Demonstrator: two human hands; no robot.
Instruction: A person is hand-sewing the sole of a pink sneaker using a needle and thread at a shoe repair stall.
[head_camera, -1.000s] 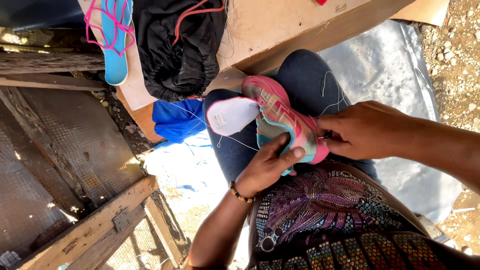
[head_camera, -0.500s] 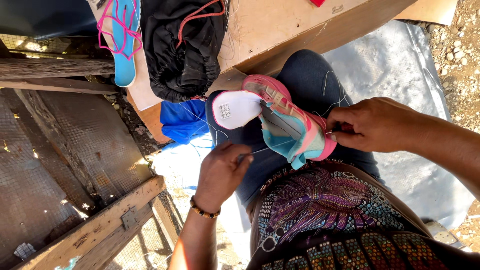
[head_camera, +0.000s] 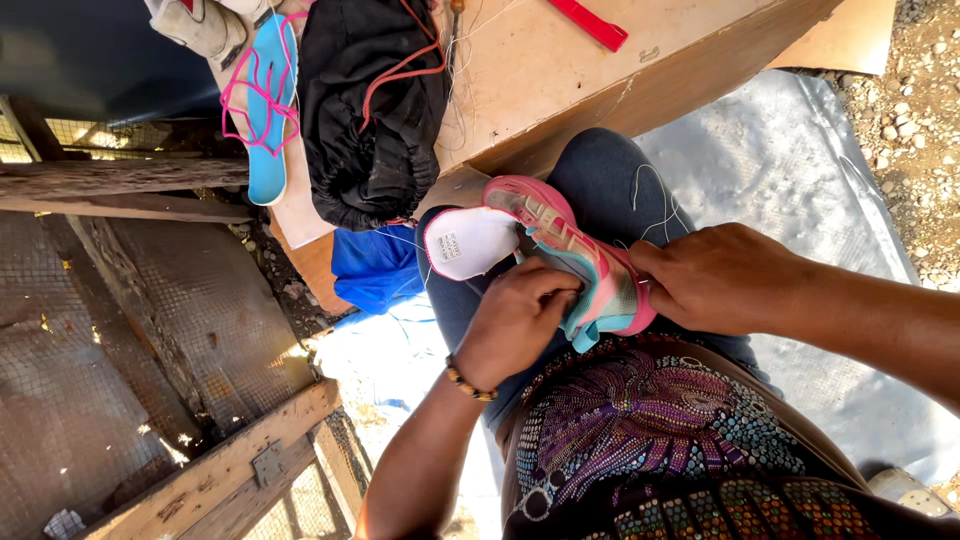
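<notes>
A pink and teal sports shoe (head_camera: 575, 255) rests on my lap, sole side toward my right. A white insole (head_camera: 468, 242) sticks out of it at the left. My left hand (head_camera: 515, 320) presses against the shoe's teal side with fingers curled on it. My right hand (head_camera: 715, 278) grips the shoe's pink sole edge from the right. Thin white thread (head_camera: 650, 195) trails over my dark trouser leg.
A wooden board (head_camera: 560, 70) lies ahead with a black cloth bag (head_camera: 370, 110), a blue sandal with pink straps (head_camera: 265, 105) and a red tool (head_camera: 590, 22). A blue cloth (head_camera: 375, 270) lies below it. Grey plastic sheet (head_camera: 800, 180) covers the ground at right; wire mesh and wooden frames stand at left.
My left hand dropped away from the shoe, pulling thread, then came back up and now presses on the shoe's side. My right hand kept its hold.
</notes>
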